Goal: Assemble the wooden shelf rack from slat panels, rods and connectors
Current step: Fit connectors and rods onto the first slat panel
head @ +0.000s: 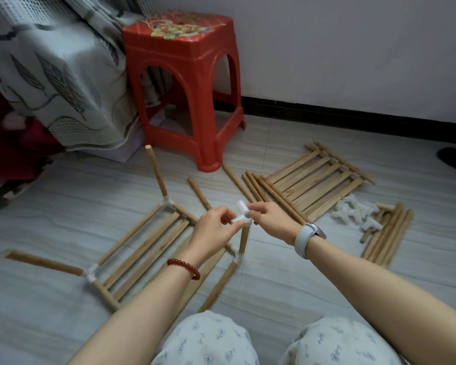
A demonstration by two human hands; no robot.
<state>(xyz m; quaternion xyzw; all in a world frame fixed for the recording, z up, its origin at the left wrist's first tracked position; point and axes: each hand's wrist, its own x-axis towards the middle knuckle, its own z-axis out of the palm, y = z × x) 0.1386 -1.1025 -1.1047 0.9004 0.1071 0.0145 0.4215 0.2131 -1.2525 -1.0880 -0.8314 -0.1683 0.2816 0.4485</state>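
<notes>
connector [241,216] pinched by both hands, left hand [214,227], right hand [271,219] | seated on upright rod [244,239] below them | judged light, stiff, slick plastic; best gripped at its hub

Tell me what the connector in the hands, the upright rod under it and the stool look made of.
Connector: likely plastic, white, slightly translucent, moulded. Upright rod: unpainted wood or bamboo, tan, matte. Stool: glossy red moulded plastic with a printed top.
</notes>
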